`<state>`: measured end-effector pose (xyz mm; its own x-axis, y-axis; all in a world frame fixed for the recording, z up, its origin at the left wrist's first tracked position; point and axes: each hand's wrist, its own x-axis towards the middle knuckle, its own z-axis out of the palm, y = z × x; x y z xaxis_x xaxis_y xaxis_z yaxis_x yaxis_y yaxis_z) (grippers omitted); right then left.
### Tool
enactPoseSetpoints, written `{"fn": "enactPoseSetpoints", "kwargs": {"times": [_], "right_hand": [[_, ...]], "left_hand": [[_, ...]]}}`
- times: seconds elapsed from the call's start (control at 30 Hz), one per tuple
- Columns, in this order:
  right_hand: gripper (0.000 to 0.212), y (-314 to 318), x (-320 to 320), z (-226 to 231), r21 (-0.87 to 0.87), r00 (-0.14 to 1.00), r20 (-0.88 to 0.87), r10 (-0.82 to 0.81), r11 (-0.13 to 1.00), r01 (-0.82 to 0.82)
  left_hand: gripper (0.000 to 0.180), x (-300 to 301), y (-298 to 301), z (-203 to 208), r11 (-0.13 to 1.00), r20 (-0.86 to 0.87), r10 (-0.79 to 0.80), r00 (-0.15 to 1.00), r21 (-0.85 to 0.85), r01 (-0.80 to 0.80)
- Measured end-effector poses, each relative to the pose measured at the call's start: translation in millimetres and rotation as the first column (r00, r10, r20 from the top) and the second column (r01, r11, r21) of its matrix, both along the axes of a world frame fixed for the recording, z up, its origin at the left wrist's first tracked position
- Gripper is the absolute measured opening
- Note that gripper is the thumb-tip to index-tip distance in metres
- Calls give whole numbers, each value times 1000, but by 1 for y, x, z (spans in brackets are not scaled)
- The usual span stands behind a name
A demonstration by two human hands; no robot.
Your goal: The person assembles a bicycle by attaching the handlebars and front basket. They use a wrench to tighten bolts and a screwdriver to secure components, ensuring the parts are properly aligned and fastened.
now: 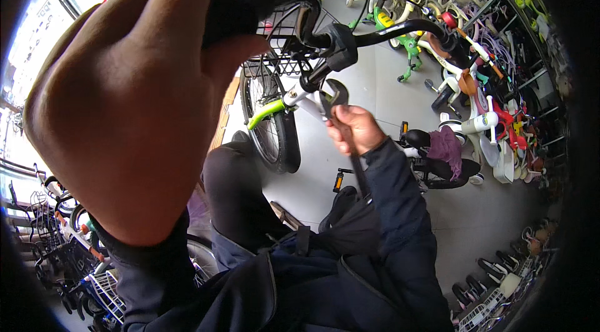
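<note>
Bracing the handlebar (395, 31) with the left hand (125, 94) while the right hand (357, 131) is holding a wrench (359, 174) at the steering stem (319, 74).
Both grips are wrapping firmly; the handlebar is already sitting mounted, but remaining tightening isn't showing. Bare floor (375, 94) is opening rightward; the front wheel (289, 144) and bent knee (234, 176) are crowding below.

Handlebar (400, 30) above front wheel (288, 144)
The basket (262, 68) sits before the handlebar, the wrench (357, 169) below; small bikes (480, 123) stand to the right.
</note>
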<state>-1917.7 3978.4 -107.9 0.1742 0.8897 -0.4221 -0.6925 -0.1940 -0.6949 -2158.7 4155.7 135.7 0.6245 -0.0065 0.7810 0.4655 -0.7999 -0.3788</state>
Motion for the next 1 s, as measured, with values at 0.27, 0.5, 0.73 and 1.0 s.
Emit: {"fn": "enactPoseSetpoints", "kwargs": {"times": [0.27, 0.5, 0.73, 1.0], "right_hand": [[42, 59, -73, -5, 105, 913, -109, -392, 909, 403], [42, 34, -10, 0, 74, 998, -61, -1, 997, 6], [46, 20, 33, -6, 17, 987, 50, 153, 988, -154], [35, -32, -69, -142, 206, 918, 206, -338, 932, 298]], "left_hand": [[47, 3, -5, 0, 998, -33, 47, 998, 35, -46], [48, 2, -6, 0, 998, -26, 48, 999, 52, -46], [45, 4, -4, 0, 998, -21, 32, 999, 47, -31], [41, 9, -4, -1, 997, -30, 70, 997, 32, -69]]}}
